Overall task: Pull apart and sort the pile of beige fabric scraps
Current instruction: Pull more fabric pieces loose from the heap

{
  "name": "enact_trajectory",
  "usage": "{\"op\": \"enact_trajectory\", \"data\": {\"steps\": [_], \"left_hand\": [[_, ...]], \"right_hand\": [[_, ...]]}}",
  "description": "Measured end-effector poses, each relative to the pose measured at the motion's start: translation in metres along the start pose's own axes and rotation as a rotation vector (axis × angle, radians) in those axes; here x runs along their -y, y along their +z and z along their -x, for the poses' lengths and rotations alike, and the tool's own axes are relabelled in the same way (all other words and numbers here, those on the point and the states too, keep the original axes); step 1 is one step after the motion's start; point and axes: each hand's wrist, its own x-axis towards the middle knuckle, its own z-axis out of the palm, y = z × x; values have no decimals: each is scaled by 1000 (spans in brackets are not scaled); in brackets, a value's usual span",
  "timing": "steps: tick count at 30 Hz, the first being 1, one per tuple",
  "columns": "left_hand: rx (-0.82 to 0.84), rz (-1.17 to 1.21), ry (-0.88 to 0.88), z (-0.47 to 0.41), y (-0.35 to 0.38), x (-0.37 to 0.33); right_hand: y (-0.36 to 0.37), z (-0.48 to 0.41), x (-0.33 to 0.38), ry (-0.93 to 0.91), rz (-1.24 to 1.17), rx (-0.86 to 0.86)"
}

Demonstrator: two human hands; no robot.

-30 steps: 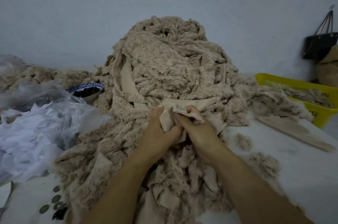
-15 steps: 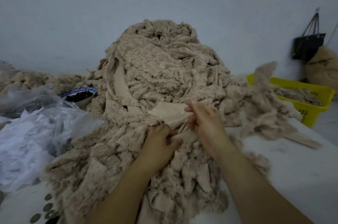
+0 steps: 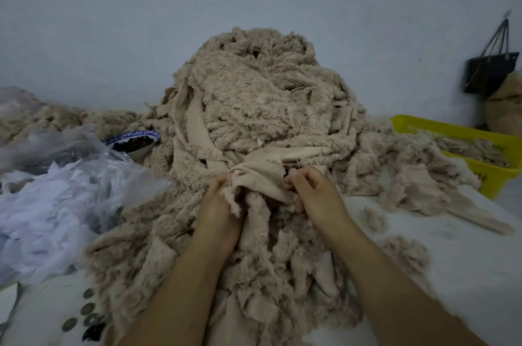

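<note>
Since your left hand (image 3: 219, 213) and right hand (image 3: 313, 196) both clench the smooth scrap (image 3: 260, 179) at the near foot of the pile (image 3: 254, 97) on the surface (image 3: 452, 275), pull it toward you slowly, spreading your grips so tangled fleece peels away.

We brought our right hand (image 3: 313, 196) back down from where it had pinched the smooth piece (image 3: 260, 179) higher up. Our left hand (image 3: 219, 210) rose level with it, and both bunched that piece between them. The tuft that had been airborne near the basket (image 3: 452, 131) was down; we could not tell where.
</note>
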Motion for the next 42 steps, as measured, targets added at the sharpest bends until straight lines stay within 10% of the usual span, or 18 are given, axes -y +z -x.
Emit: {"op": "enact_trajectory", "data": {"steps": [17,24,29,36,42], "left_hand": [[151,207,-80,0,-2,-4],[87,-309,-113,-6,7,6],[320,-664,-66,2,8,6],[-109,-515,62,-4,2,6],[56,-621,19,-1,3,6]], "right_hand": [[8,6,3,190,-273,153],[10,6,6,155,-442,151],[13,12,4,48,-159,213],[13,6,-3,43,90,195],[13,7,-2,-30,88,189]]}}
